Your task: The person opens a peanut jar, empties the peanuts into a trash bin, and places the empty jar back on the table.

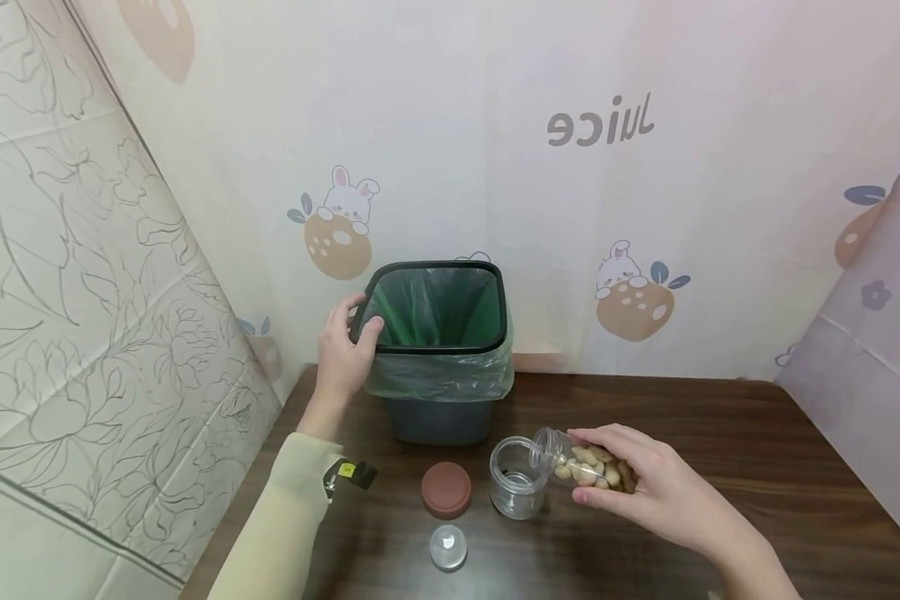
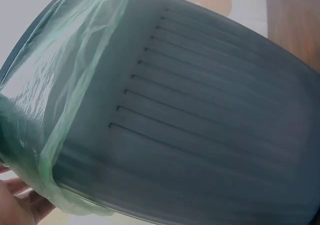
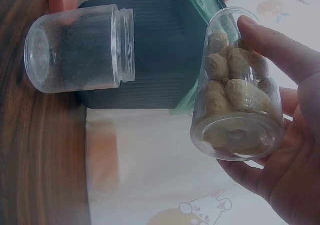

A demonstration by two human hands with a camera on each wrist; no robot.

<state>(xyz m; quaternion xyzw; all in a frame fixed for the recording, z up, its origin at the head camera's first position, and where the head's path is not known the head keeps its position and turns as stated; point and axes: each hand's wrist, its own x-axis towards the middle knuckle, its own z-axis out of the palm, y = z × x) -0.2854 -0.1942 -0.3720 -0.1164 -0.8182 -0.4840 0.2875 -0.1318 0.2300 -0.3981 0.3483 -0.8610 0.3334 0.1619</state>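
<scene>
In the head view my left hand grips the left rim of a trash bin, thumb over the black edge. A green bag lines the bin and folds over its outside; in the left wrist view the bag hangs down the ribbed side. My right hand holds a clear jar of peanuts, tipped with its open mouth over the rim of a second clear jar. That jar stands upright on the table and looks empty. In the right wrist view the peanuts are still inside the held jar.
A reddish-brown lid lies left of the upright jar, with a small clear lid nearer the front. The dark wooden table meets a printed curtain behind the bin.
</scene>
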